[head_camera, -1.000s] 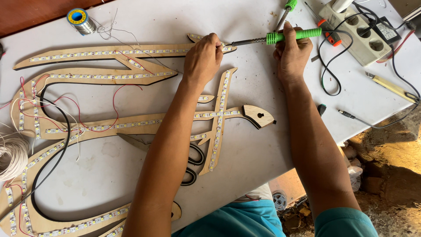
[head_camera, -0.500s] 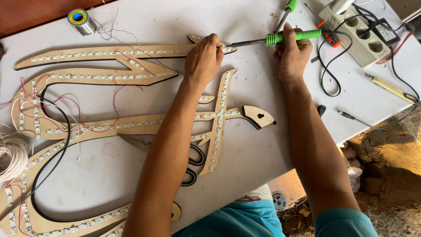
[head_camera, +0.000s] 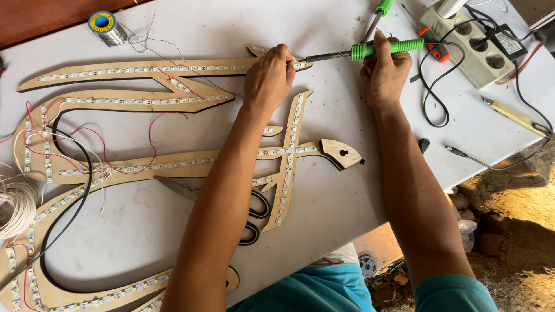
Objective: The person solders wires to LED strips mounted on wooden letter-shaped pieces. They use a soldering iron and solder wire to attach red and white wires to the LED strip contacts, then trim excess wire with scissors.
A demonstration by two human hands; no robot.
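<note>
The right hand (head_camera: 386,72) is gripping a green-handled soldering iron (head_camera: 358,53); beside its tip, the left hand (head_camera: 269,78), pinching the strip-lit plywood cut-out (head_camera: 144,69), is risking a burn.

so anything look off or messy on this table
Mostly loose wiring: red wires and thin solder strands from the spool trail over the wooden cutouts. Scissors lie half hidden under the left forearm. Nothing looks spilled or broken.

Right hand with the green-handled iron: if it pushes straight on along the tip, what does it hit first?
Most likely the left hand. The right hand points the soldering iron leftward; its tip ends at the left fingers, over the wooden cutout's LED strip. Depth is unclear.
</note>
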